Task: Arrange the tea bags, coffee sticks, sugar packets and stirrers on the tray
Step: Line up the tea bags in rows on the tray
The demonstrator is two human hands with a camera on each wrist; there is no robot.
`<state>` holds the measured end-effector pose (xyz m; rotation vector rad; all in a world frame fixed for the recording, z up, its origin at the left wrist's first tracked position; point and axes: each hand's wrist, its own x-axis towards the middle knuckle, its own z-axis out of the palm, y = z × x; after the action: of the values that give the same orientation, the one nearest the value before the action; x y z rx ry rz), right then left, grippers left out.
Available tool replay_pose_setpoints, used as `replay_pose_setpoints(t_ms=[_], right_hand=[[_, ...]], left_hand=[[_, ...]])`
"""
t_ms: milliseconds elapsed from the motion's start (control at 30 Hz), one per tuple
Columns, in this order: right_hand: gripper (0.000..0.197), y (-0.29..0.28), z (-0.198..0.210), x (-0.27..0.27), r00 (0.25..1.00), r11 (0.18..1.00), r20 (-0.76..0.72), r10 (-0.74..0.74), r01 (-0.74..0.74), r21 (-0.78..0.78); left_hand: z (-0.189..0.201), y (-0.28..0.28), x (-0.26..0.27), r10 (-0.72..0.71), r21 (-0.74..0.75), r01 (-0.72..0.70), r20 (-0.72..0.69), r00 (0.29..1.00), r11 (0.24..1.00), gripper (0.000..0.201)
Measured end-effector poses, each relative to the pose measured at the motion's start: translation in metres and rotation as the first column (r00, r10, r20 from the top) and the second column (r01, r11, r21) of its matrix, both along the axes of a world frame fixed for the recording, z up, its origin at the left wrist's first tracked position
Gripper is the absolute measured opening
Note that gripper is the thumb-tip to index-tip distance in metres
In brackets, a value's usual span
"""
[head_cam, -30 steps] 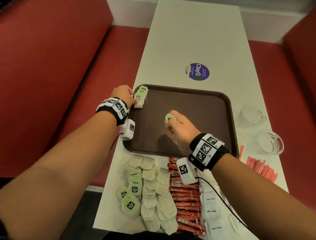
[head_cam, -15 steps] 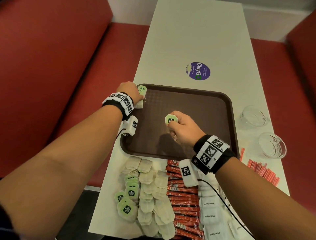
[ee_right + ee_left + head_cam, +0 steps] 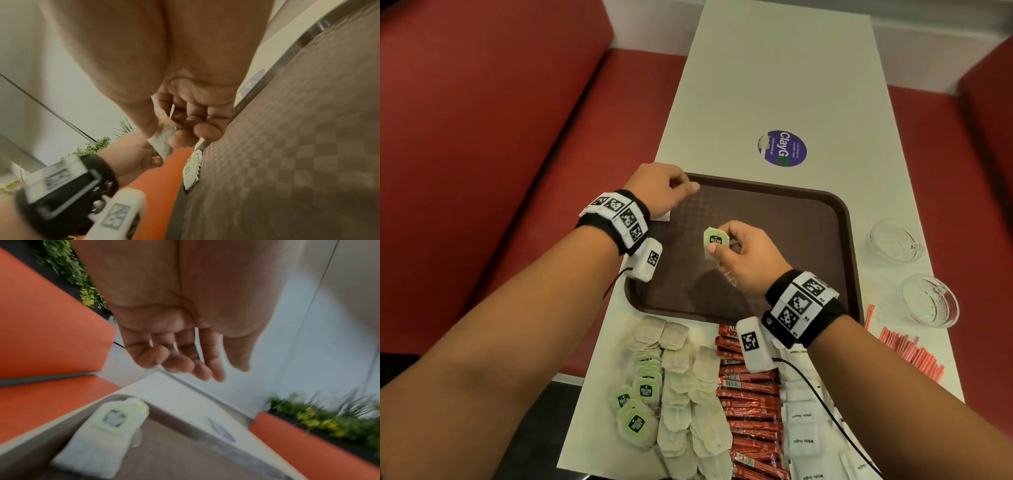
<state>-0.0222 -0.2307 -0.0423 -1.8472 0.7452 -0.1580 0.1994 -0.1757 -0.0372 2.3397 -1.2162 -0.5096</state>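
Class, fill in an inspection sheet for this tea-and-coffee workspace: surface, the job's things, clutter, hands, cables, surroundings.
Surface: white table bearing a brown tray.
Job's things: placed tea bags lie at the tray's far left corner; loose tea bags, coffee sticks and sugar packets lie in rows near the person; stirrers to the right.
Clutter: two glass cups and a purple sticker.
Hands: left hand hovers over the placed bags, holding nothing; right hand pinches a tea bag above the tray.
Cables: black cable from the right wrist camera crosses the sugar packets.
Surroundings: red benches; plants behind.
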Motion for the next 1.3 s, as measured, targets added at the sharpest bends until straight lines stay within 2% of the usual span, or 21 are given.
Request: replay_pose_setpoints(t_ms=[133, 200, 267, 367, 467, 567, 633, 700, 800, 900, 1033, 1133, 1300], right_hand=[[0.008, 0.002, 0.002, 0.007, 1.0, 1.0, 0.009, 0.002, -0.002, -0.013], [0.008, 0.005, 0.003, 0.01, 0.999, 1.0, 0.031, 0.01, -0.009, -0.019], [0.009, 0.008, 0.002, 0.014, 0.999, 1.0, 0.037, 0.014, -0.013, -0.016], [0.024, 0.013, -0.006, 0.017, 0.999, 0.999, 0.04, 0.009, -0.011, 0.053], [0.041, 0.018, -0.019, 0.015, 0.996, 0.996, -0.008, 0.084, -0.084, 0.01], [0.038, 0.026, -0.021, 0.008, 0.964, 0.968, -0.107, 0.245, -0.25, -0.03], [0.031, 0.033, -0.019, 0.004, 0.908, 0.918, -0.173, 0.382, -0.394, -0.04], [0.028, 0.04, -0.018, 0.003, 0.828, 0.845, -0.263, 0.495, -0.529, -0.076], [0.035, 0.05, -0.02, 0.001, 0.719, 0.746, -0.402, 0.567, -0.656, -0.12], [0.044, 0.059, -0.026, 0.0, 0.665, 0.712, -0.487, 0.567, -0.692, -0.116], [0.051, 0.063, -0.028, -0.001, 0.632, 0.671, -0.513, 0.58, -0.728, -0.138], [0.045, 0.064, -0.03, 0.0, 0.622, 0.649, -0.511, 0.594, -0.745, -0.154], [0.026, 0.065, -0.032, 0.0, 0.66, 0.665, -0.481, 0.577, -0.722, -0.192]], left_hand=[[0.037, 0.032, -0.033, -0.25, -0.14, 0.22, -0.263, 0.932, 0.966, 0.025], [0.039, 0.044, -0.038, -0.339, -0.152, 0.308, -0.273, 0.9, 0.939, 0.019], [0.034, 0.05, -0.038, -0.364, -0.139, 0.339, -0.236, 0.901, 0.93, 0.01], [0.024, 0.054, -0.029, -0.301, -0.181, 0.269, -0.18, 0.937, 0.946, 0.004], [0.018, 0.055, -0.008, -0.132, -0.241, 0.094, -0.145, 0.981, 0.966, 0.005], [0.009, 0.053, 0.019, -0.005, -0.113, 0.01, 0.043, 0.999, 0.994, 0.008], [-0.001, 0.05, 0.032, 0.019, 0.026, -0.022, 0.096, 0.995, 0.999, 0.008], [-0.013, 0.044, 0.039, 0.025, 0.136, -0.035, 0.068, 0.997, 0.99, 0.008], [-0.028, 0.032, 0.041, 0.003, 0.204, -0.012, 0.046, 0.999, 0.979, 0.01], [-0.037, 0.021, 0.041, 0.055, 0.174, -0.061, 0.039, 0.998, 0.983, 0.013], [-0.045, 0.01, 0.044, 0.137, 0.189, -0.146, 0.061, 0.989, 0.971, 0.011], [-0.047, 0.006, 0.042, 0.158, 0.215, -0.179, 0.109, 0.981, 0.96, 0.015], [-0.049, -0.002, 0.032, 0.125, 0.239, -0.17, 0.195, 0.973, 0.956, 0.031]])
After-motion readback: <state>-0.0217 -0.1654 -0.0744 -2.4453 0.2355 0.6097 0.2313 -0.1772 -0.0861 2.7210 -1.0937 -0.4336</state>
